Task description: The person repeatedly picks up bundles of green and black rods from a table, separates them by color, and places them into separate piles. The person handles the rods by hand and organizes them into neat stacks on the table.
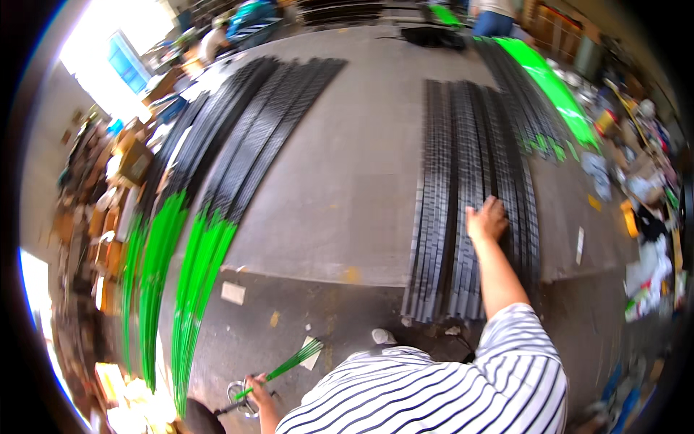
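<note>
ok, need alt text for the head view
A person's right hand is over dark strips on a table, while the left hand, low at left, holds thin green strips. Along the table's left, longer strips, dark with green ends, run past its near edge.

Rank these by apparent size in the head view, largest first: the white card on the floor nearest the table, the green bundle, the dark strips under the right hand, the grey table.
1. Grey table
2. Dark strips under the right hand
3. Green bundle
4. White card
</note>
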